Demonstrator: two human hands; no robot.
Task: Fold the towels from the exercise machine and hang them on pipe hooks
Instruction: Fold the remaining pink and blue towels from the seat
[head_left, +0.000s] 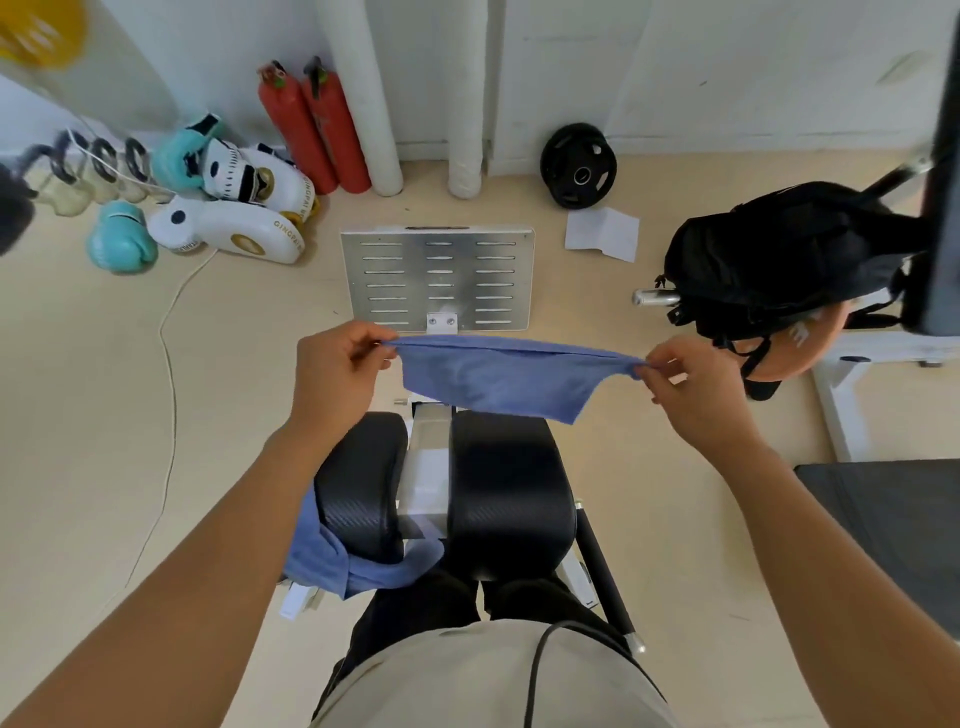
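Between the two raised hands, a blue towel (498, 376) is stretched flat, its long axis running left to right and its loose edge sagging toward the person. Left hand (337, 371) pinches the towel's left corner with curled fingers; right hand (696, 387) pinches the right corner the same way. Both forearms reach forward and slightly inward. Below the hands sit the exercise machine's two black pads (511, 488), with a second blue towel (332, 558) draped by the left pad. Beyond the hands lies a slotted metal footplate (439, 278) on a beige floor (104, 389). Further off, by the white wall, stand red extinguishers (311, 124), boxing gloves (122, 236) and a black backpack (779, 260).
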